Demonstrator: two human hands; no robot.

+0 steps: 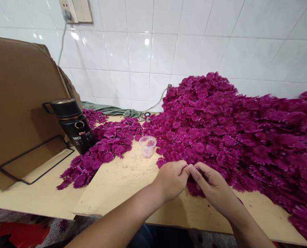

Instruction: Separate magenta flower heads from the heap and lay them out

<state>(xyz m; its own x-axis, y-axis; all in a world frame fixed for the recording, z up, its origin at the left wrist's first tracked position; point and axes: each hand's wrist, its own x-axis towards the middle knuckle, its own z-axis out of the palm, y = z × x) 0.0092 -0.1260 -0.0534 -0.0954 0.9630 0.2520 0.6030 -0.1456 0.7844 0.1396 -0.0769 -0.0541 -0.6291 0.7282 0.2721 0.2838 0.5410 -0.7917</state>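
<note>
My left hand (172,178) and my right hand (212,185) meet fingertip to fingertip over the wooden tabletop (122,179), at the near edge of a huge heap of magenta fabric flower heads (233,127). Both hands have their fingers pinched together. A magenta flower (194,188) shows under and between them, and both hands seem to grip it. A small clear plastic cup (147,146) stands just beyond my left hand. A smaller, flatter spread of the same flowers (101,151) lies to the left.
A black vacuum flask (73,124) stands at the left, beside a leaning cardboard sheet (19,100) and a black wire frame (37,160). A green cloth (109,111) lies against the white tiled wall (153,51). A wall socket (68,10) has a cable hanging down.
</note>
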